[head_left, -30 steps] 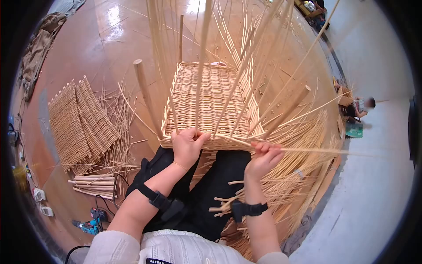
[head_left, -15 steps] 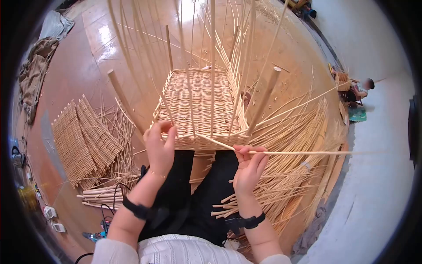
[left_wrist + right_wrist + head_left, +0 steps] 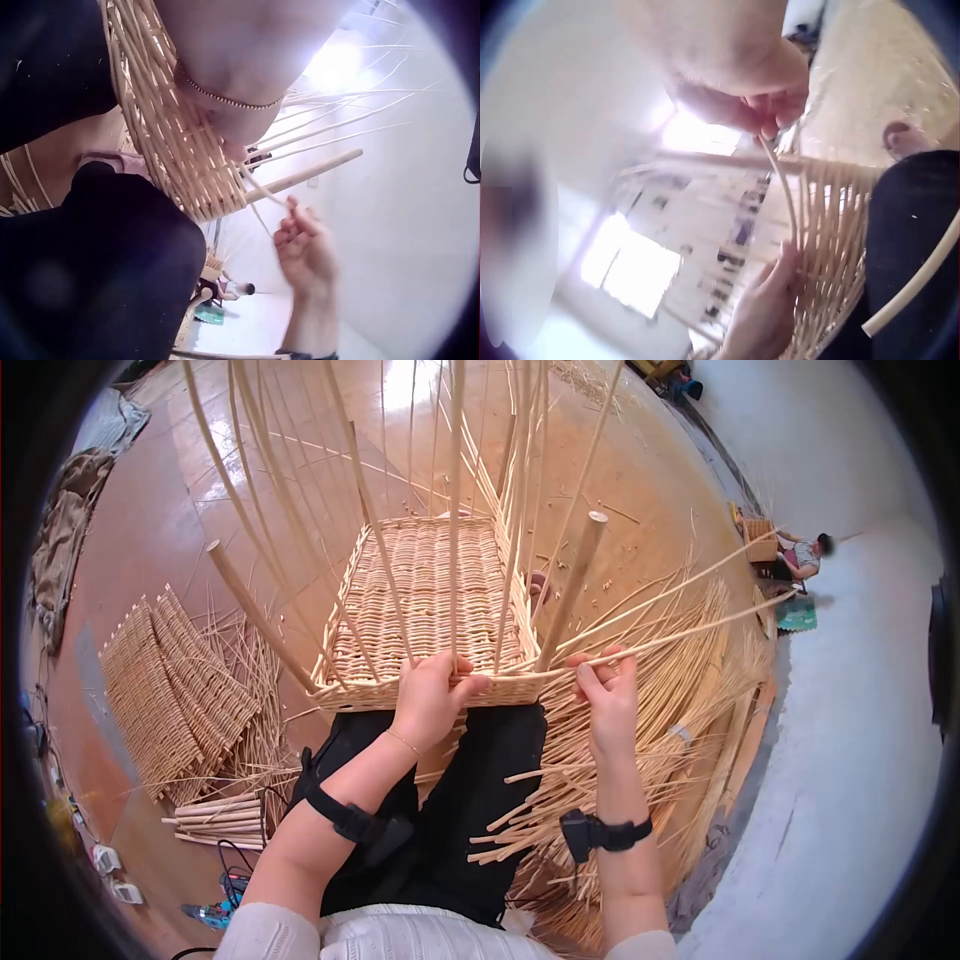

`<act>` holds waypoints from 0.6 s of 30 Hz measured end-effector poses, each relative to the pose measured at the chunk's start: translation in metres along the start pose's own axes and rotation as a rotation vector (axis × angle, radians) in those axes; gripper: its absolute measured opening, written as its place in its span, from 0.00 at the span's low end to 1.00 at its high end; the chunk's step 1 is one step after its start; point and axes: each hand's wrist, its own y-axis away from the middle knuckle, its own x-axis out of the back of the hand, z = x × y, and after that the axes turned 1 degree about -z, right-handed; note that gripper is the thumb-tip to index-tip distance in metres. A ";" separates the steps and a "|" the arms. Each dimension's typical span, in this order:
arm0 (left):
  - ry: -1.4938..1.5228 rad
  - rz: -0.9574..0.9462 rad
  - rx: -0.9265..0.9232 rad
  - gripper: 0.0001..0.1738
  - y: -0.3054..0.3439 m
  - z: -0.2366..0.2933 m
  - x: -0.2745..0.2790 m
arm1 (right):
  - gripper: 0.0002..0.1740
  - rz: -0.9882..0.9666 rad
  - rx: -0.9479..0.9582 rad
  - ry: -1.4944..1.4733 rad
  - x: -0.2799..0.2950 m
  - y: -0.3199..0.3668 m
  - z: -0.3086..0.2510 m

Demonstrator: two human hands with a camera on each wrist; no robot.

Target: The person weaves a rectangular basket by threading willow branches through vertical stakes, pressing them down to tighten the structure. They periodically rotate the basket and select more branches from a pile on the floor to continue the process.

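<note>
glossy brown floor (image 3: 190,510) spreads beneath a half-woven wicker basket (image 3: 425,610), whose near rim sits just above a lap in dark trousers (image 3: 495,790), with bare stakes (image 3: 455,510) rising from its edges. the right hand (image 3: 605,695) is just outside the near right corner, beside the thick corner post (image 3: 570,590), and its grip is narrow: thumb and fingertips pinch a single willow rod (image 3: 690,628). from that grip the rod's woven end lies to the left, touching the basket's near rim, while its free length runs up and to the right, above the loose bundle of rods (image 3: 650,770) on the floor. the rod's long axis therefore goes from low left to high right in the head view, rising slightly, with the tip pointing away from the basket. the left hand (image 3: 432,695) is the one nearer the weave: it rests on the middle of the near rim, fingers hooked over the edge among the stakes, thumb stretched toward the right hand. the two hands are near but apart, with the foot of the corner post between them. flat woven panels (image 3: 170,680) lie well off to the left
</note>
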 end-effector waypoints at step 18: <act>0.197 0.218 0.144 0.17 -0.001 -0.003 -0.021 | 0.13 0.308 0.506 -0.403 -0.041 0.003 0.045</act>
